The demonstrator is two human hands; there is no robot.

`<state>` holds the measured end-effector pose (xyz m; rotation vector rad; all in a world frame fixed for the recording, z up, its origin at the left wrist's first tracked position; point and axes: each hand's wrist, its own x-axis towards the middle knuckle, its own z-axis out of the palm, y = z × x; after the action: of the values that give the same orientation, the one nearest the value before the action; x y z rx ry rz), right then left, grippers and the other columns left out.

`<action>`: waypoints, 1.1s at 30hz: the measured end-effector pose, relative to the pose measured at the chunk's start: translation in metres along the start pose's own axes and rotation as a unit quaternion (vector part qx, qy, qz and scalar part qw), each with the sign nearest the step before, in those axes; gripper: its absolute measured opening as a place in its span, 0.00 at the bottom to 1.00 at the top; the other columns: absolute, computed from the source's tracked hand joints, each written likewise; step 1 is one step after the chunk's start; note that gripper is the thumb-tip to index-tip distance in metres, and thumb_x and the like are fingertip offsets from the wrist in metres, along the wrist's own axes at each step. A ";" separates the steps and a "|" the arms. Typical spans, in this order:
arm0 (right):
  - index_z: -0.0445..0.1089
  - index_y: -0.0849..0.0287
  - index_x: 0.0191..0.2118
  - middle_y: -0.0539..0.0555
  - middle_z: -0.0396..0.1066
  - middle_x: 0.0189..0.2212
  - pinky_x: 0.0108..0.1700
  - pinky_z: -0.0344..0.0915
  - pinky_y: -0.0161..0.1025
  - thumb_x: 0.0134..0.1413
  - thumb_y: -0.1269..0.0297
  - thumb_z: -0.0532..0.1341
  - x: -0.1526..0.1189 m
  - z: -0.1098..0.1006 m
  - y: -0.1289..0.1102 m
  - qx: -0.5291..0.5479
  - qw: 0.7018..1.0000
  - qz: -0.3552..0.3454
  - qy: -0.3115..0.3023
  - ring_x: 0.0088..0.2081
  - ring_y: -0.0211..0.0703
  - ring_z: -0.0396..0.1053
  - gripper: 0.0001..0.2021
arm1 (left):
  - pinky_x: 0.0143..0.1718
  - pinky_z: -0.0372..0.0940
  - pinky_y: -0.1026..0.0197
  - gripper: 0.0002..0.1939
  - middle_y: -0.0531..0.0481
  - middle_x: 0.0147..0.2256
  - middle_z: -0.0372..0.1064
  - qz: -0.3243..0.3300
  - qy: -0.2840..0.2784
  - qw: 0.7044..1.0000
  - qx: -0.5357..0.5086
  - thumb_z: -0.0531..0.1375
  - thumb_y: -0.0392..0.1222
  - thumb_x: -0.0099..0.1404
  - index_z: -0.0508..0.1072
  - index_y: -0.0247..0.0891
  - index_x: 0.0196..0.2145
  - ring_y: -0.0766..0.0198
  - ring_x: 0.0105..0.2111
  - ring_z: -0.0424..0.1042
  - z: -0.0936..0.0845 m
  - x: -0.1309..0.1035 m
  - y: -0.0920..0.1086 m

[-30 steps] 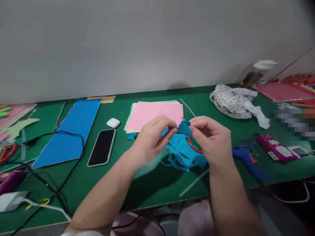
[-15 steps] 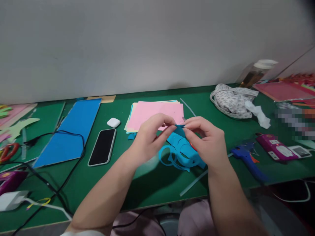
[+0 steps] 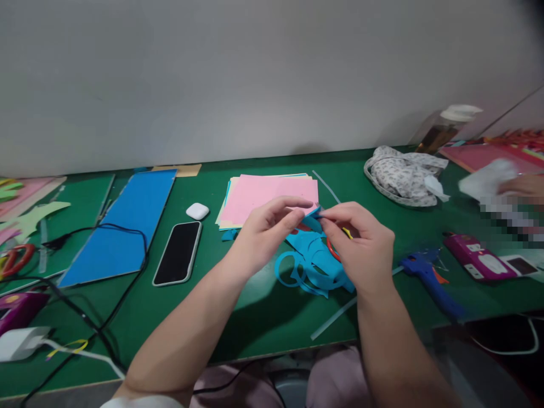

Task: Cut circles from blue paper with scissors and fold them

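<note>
Between my hands is a small piece of blue paper (image 3: 313, 219), pinched at both ends above the table. My left hand (image 3: 268, 229) grips its left end between thumb and fingers. The thumb and forefinger of my right hand (image 3: 361, 241) close on the right end. Below lies a tangle of blue paper offcuts (image 3: 317, 266), curled strips and rings among them. Scissors with a red and yellow handle (image 3: 332, 249) rest partly hidden behind my right hand. Just beyond my hands sits a stack of coloured paper, pink on top (image 3: 272, 195).
On the left are a phone (image 3: 177, 253), a white earbud case (image 3: 198, 211), a blue board (image 3: 123, 226) and black cables. To the right are a blue glue gun (image 3: 429, 280), a purple power bank (image 3: 478, 258) and a patterned cloth bundle (image 3: 402, 175). Another person's hand (image 3: 525, 187) is at the far right.
The blue paper piece has tilted, its right side raised, as my right hand shifted slightly. At the far right another person's hand has appeared with a white tissue, lifted away from the cloth bundle.
</note>
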<state>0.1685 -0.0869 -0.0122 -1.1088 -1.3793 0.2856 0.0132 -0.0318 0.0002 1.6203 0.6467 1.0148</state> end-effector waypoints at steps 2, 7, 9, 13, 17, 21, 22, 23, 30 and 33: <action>0.75 0.52 0.34 0.49 0.74 0.32 0.33 0.70 0.39 0.54 0.71 0.63 -0.001 0.001 0.000 -0.009 1.000 -0.004 0.002 0.34 0.40 0.71 0.06 | 0.33 0.73 0.65 0.11 0.48 0.42 0.75 -0.009 -0.005 1.000 -0.022 0.60 0.46 0.65 0.75 0.41 0.43 0.67 0.33 0.76 0.000 0.000 0.000; 0.75 0.48 0.42 0.48 0.74 0.34 0.33 0.70 0.38 0.54 0.73 0.61 -0.004 0.004 -0.002 -0.007 1.000 0.010 0.010 0.33 0.38 0.70 0.13 | 0.32 0.72 0.67 0.10 0.49 0.40 0.75 -0.028 0.009 0.996 -0.081 0.62 0.45 0.62 0.76 0.41 0.41 0.67 0.33 0.75 0.003 0.000 -0.001; 0.74 0.47 0.44 0.48 0.74 0.35 0.33 0.70 0.37 0.54 0.74 0.61 -0.004 0.004 -0.002 -0.011 1.000 0.012 0.011 0.34 0.38 0.70 0.15 | 0.31 0.72 0.66 0.11 0.50 0.36 0.74 -0.026 0.031 0.996 -0.085 0.64 0.45 0.61 0.74 0.41 0.42 0.67 0.33 0.74 0.004 0.000 -0.002; 0.72 0.47 0.47 0.49 0.73 0.40 0.35 0.72 0.37 0.55 0.72 0.61 -0.005 0.005 0.000 0.003 1.000 0.014 -0.007 0.38 0.39 0.71 0.16 | 0.31 0.71 0.65 0.17 0.55 0.28 0.69 0.006 0.077 0.996 -0.053 0.64 0.42 0.59 0.69 0.43 0.47 0.68 0.30 0.71 0.006 -0.001 -0.005; 0.69 0.46 0.50 0.50 0.73 0.44 0.35 0.73 0.37 0.60 0.68 0.57 -0.005 0.003 -0.001 0.052 0.998 0.029 -0.035 0.40 0.39 0.72 0.15 | 0.32 0.70 0.65 0.20 0.56 0.28 0.67 0.051 0.123 0.991 0.004 0.64 0.39 0.59 0.65 0.44 0.48 0.69 0.29 0.71 0.009 -0.004 -0.003; 0.68 0.47 0.50 0.49 0.73 0.44 0.37 0.74 0.37 0.56 0.67 0.62 -0.005 0.003 -0.002 0.061 0.996 0.035 -0.051 0.39 0.39 0.73 0.16 | 0.32 0.69 0.65 0.21 0.56 0.29 0.68 0.069 0.127 0.989 0.042 0.65 0.39 0.59 0.65 0.45 0.49 0.69 0.30 0.71 0.013 -0.009 0.002; 0.69 0.47 0.49 0.49 0.73 0.44 0.37 0.74 0.36 0.55 0.68 0.63 -0.005 0.004 -0.002 0.058 0.997 0.034 -0.045 0.39 0.39 0.73 0.16 | 0.32 0.70 0.65 0.21 0.55 0.30 0.68 0.076 0.122 0.988 0.050 0.64 0.39 0.60 0.65 0.45 0.49 0.69 0.30 0.71 0.014 -0.010 0.002; 0.69 0.47 0.48 0.48 0.74 0.43 0.36 0.73 0.35 0.54 0.70 0.63 -0.005 0.004 -0.002 0.055 0.997 0.031 -0.036 0.39 0.38 0.73 0.16 | 0.33 0.70 0.65 0.21 0.55 0.30 0.69 0.081 0.114 0.989 0.055 0.64 0.39 0.61 0.65 0.45 0.50 0.69 0.30 0.71 0.014 -0.011 0.003; 0.70 0.49 0.45 0.49 0.74 0.40 0.34 0.72 0.33 0.53 0.74 0.62 -0.003 0.005 -0.001 0.051 0.998 0.036 0.006 0.37 0.38 0.73 0.16 | 0.39 0.73 0.62 0.25 0.54 0.34 0.71 0.102 0.075 0.989 0.079 0.62 0.35 0.62 0.62 0.46 0.55 0.67 0.34 0.74 0.016 -0.012 0.003; 0.68 0.48 0.48 0.48 0.73 0.38 0.34 0.72 0.33 0.52 0.75 0.62 -0.003 0.004 0.000 0.055 0.997 0.046 -0.012 0.37 0.37 0.72 0.19 | 0.40 0.73 0.62 0.24 0.53 0.36 0.72 0.135 0.087 0.980 0.115 0.61 0.32 0.62 0.62 0.45 0.55 0.66 0.37 0.75 0.018 -0.013 0.001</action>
<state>0.1638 -0.0876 -0.0147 -1.0814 -1.3185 0.4381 0.0223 -0.0519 -0.0038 1.8707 0.6925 1.3301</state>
